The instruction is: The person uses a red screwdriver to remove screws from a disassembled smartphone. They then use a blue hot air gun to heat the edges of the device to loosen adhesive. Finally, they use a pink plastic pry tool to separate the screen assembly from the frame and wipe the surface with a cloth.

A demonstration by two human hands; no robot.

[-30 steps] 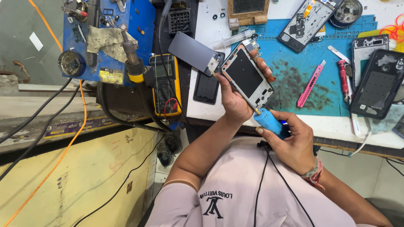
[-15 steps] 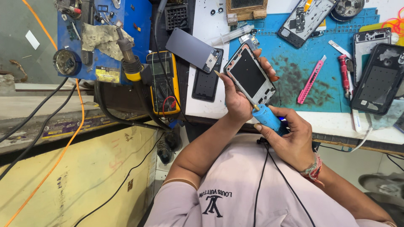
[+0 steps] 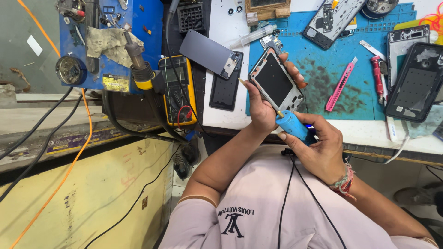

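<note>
- Phone frame [image 3: 276, 81] sits tilted above the bench edge, over the blue mat [image 3: 323, 74]; barely shifted from a second ago, so work stays at its lower edge.
- Blue electric screwdriver [image 3: 291, 125] tip now touching frame's bottom edge.
- Left hand [image 3: 263, 108] closed around the frame.
- Right hand [image 3: 318, 147] wrapped shut on the screwdriver.
- Pink cutter [image 3: 340, 84] lies nearby.

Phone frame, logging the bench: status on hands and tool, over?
Left hand grips phone frame, tilted above blue mat. Right hand grips blue tool, tip at frame's lower edge. Pink cutter lies apart; nothing in the way.
</note>
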